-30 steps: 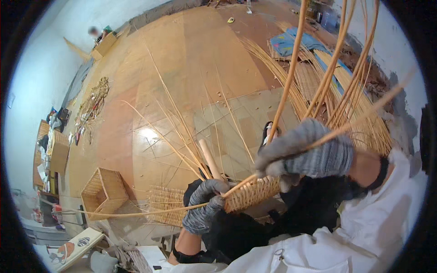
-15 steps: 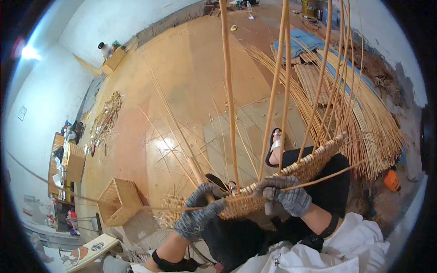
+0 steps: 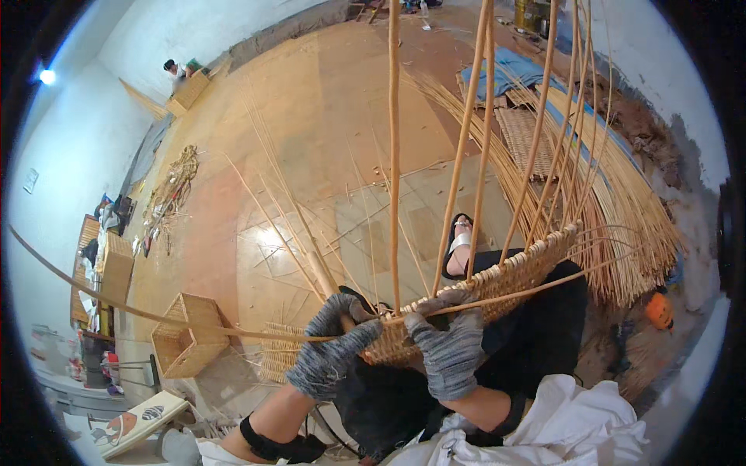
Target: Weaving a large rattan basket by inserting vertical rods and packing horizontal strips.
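Note:
A curved, partly woven wicker basket piece (image 3: 528,278) rests across my lap, and several tall upright stakes (image 3: 395,171) rise from its edge. One long, thin wicker rod (image 3: 179,320) runs from the far left, past both hands and along the weave to the right. My left hand (image 3: 332,346), in a grey knitted glove, is closed around the rod at the basket's left end; a thicker pale stick (image 3: 320,272) passes behind its fingers. Close beside it, my right hand (image 3: 449,346), gloved alike, grips the rod against the woven edge. Its fingertips are partly hidden.
Bundles of long rods (image 3: 614,233) lie on the right, near a woven mat (image 3: 528,136) and blue cloth (image 3: 505,70). An open wicker box (image 3: 186,334) stands left. Scattered offcuts and a heap of fibres (image 3: 175,186) lie on the floor. Another person (image 3: 175,71) sits far back left.
My right hand has moved left along the basket's edge, closer to my left hand, and its wrist has turned more upright. The rod's left part now bows higher. The view has shifted slightly.

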Available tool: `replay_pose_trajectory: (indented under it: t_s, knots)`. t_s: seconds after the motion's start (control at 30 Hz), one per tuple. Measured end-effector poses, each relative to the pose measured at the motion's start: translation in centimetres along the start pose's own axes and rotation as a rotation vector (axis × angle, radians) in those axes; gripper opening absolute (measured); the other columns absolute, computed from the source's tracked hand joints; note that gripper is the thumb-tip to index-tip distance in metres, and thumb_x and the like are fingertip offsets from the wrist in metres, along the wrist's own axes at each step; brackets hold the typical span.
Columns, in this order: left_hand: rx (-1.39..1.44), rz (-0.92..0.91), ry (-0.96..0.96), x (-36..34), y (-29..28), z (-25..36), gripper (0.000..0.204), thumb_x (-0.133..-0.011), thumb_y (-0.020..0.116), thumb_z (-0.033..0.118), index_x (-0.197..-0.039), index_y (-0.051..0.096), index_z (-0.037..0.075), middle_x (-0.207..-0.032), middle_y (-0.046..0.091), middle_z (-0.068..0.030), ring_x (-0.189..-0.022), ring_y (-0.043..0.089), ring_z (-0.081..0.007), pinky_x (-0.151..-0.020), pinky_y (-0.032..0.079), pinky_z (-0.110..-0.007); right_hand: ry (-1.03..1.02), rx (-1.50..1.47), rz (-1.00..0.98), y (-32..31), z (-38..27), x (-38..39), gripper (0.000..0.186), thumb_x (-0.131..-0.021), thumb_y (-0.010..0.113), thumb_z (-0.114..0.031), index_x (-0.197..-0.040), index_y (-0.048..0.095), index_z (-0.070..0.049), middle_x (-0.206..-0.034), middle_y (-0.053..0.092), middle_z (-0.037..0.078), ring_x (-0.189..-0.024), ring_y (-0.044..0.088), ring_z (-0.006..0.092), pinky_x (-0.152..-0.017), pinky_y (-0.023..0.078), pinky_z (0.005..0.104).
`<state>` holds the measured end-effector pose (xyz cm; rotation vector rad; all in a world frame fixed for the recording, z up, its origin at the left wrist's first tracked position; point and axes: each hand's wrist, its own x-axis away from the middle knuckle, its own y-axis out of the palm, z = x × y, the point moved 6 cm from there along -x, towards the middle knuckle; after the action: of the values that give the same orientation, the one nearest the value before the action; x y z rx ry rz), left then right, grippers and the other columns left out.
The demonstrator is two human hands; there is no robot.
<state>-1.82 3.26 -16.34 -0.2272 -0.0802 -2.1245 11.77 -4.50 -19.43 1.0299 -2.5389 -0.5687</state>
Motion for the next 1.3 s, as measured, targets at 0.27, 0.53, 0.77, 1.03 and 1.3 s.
replay_pose_trajectory:
  t_s: [0.27, 0.53, 0.77, 1.03, 1.3]
  knots:
    - [0.116, 0.001, -0.011, -0.6, 0.4, -0.6, 0.020, -0.073, 0.066, 0.006, -0.082, 0.048, 0.008, -0.078, 0.048, 0.0022, -0.076, 0.046, -0.0087, -0.069, 0.041, -0.024, 0.167, -0.492, 0.093, -0.9, 2.8, -0.4, 0.042, -0.063, 0.062, 0.012, -0.093, 0.040, -0.008, -0.082, 0.052, 0.004, -0.074, 0.052, 0.0124, -0.066, 0.047, 0.0231]
    - [0.233, 0.072, -0.045, -4.8, -1.7, -4.1, 0.021, -0.071, 0.068, 0.008, -0.084, 0.051, 0.007, -0.073, 0.052, 0.0006, -0.072, 0.053, -0.0103, -0.066, 0.045, -0.025, -0.330, 0.141, -0.171, 1.7, 3.4, -3.4, 0.016, -0.072, 0.058, 0.002, -0.073, 0.045, -0.008, -0.072, 0.053, 0.006, -0.070, 0.052, 0.0174, -0.064, 0.043, 0.0277]
    - [0.350, 0.213, -0.045, -3.3, -2.2, -9.8, 0.026, -0.067, 0.071, 0.006, -0.089, 0.058, 0.007, -0.076, 0.056, -0.0005, -0.070, 0.053, -0.0096, -0.063, 0.045, -0.024, -0.452, 0.553, -0.689, 0.3, -3.9, -0.7, 0.009, -0.080, 0.056, -0.008, -0.079, 0.049, -0.002, -0.074, 0.055, 0.008, -0.069, 0.058, 0.0210, -0.059, 0.048, 0.0289]
    - [0.354, 0.191, 0.010, 1.5, 0.5, -7.0, 0.020, -0.069, 0.069, 0.001, -0.078, 0.051, 0.008, -0.077, 0.052, 0.0023, -0.077, 0.052, -0.0098, -0.071, 0.045, -0.024, -0.778, 1.572, -0.703, 10.5, -4.7, -8.0, 0.017, -0.076, 0.054, -0.016, -0.083, 0.052, -0.001, -0.080, 0.054, 0.014, -0.068, 0.058, 0.0253, -0.061, 0.049, 0.0342]
    - [0.375, 0.147, 0.059, 1.8, 1.4, -6.3, 0.020, -0.069, 0.070, 0.004, -0.075, 0.051, 0.006, -0.071, 0.049, 0.0032, -0.069, 0.048, -0.0063, -0.064, 0.043, -0.021, 0.425, 2.122, -1.193, 9.3, 4.7, -11.9, 0.027, -0.066, 0.067, -0.032, -0.072, 0.066, -0.005, -0.074, 0.064, 0.011, -0.063, 0.059, 0.0217, -0.058, 0.047, 0.0353]
